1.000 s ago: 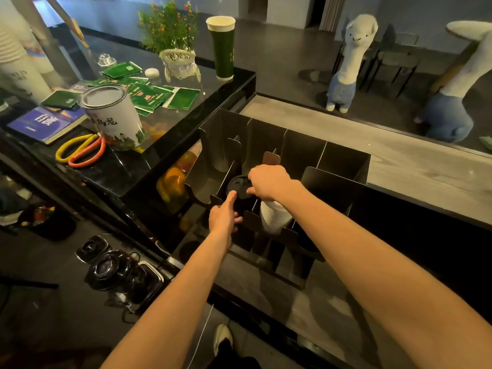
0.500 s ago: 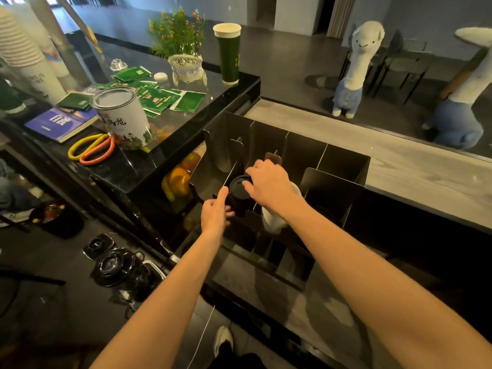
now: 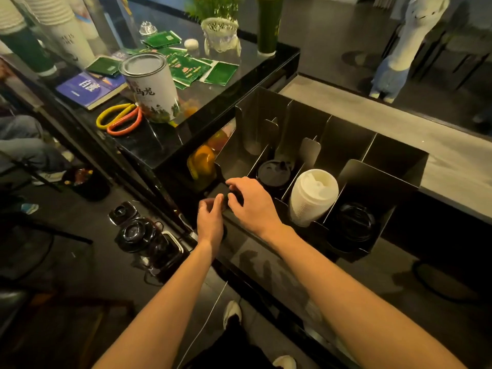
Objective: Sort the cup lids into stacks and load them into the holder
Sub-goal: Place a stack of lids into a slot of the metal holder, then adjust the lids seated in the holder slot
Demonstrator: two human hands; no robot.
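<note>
We have both hands at the holder's (image 3: 383,179) front left corner: our left hand (image 3: 210,222) and right hand (image 3: 253,201) curl around something dark we cannot make out. Black lids (image 3: 273,173), white lids (image 3: 314,195) and more black lids (image 3: 355,222) sit stacked in separate compartments

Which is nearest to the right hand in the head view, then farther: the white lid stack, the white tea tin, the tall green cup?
From the right hand:
1. White lid stack, holder slot, right.
2. White tea tin, black counter, left.
3. Tall green cup, counter's far edge.
</note>
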